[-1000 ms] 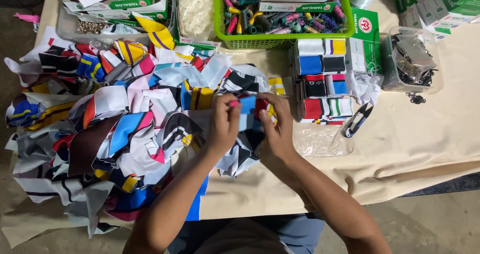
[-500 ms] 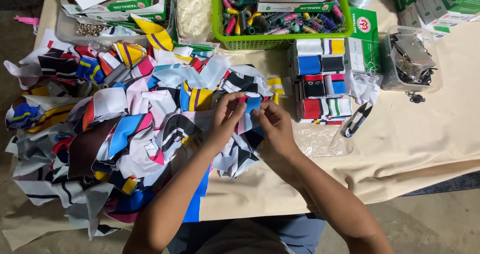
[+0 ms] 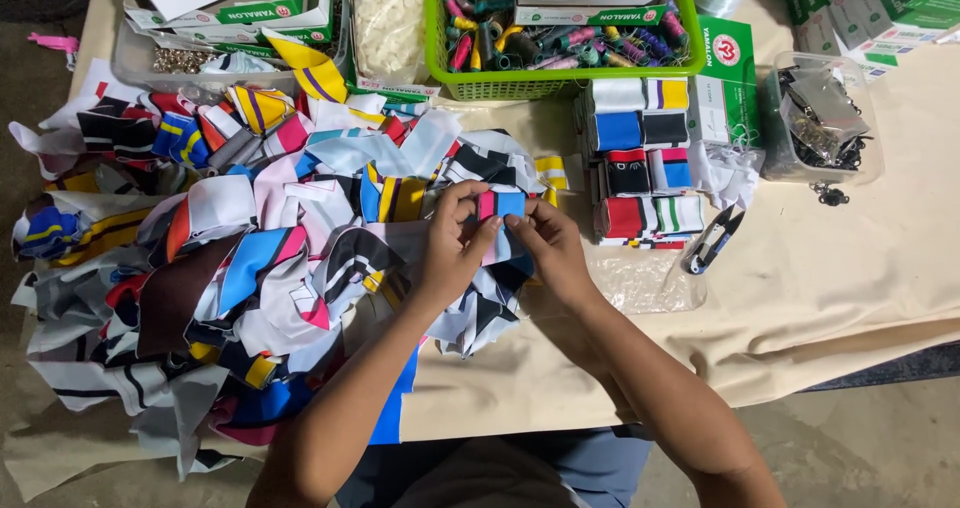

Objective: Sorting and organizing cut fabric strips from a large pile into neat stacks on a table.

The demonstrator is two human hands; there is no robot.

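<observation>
We pinch the strip (image 3: 499, 205) taut between left hand (image 3: 452, 243) and right hand (image 3: 548, 247), above the pile (image 3: 250, 258), presumably for folding.

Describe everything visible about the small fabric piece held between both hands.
The small fabric piece looks like thin printed cloth, with a pink band beside a blue band and a dark edge. It is held flat, raised just above the pile of colourful fabric scraps. The left hand pinches its left side, the right hand its lower right corner. Its lower part is hidden by fingers.
</observation>
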